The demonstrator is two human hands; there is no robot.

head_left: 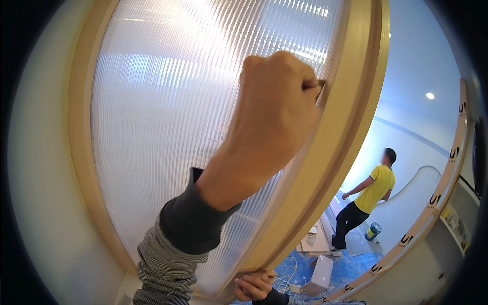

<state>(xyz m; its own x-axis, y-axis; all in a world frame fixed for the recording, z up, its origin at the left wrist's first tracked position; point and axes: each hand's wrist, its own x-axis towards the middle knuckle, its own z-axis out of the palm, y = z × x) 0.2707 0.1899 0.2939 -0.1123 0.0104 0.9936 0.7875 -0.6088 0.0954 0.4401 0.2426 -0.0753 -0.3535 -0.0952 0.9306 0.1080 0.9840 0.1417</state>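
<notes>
**Working along the edge of a ribbed glass door**

The wooden-framed door [351, 127] fills most of the view; its big panel of ribbed frosted glass [168, 127] is bright with light from behind. Where the right edge of the glass meets the wooden frame, the person presses a small tool or strip [321, 85]. Only its tip shows, so I cannot say exactly what it is.

The step in hand seems to be fitting or sealing this joint between glass and frame. The next move would ask, I think, for steady pressure along the edge and a firm door, so that the tip does not slip onto the glass.

The left hand [277, 114] is raised high, the fist tightly closed on the tool, knuckles toward the camera, wrist bent a little; the forearm rises from a grey and striped sleeve [175, 244]. The right hand [254, 285] is low, at the bottom edge of the door, fingers curled around the frame and clamped on it.

Behind the door, well apart, another person in a yellow shirt [368, 198] stands on blue floor sheeting [351, 269], near boards, a cardboard box [322, 274] and a small bucket [373, 231].
</notes>
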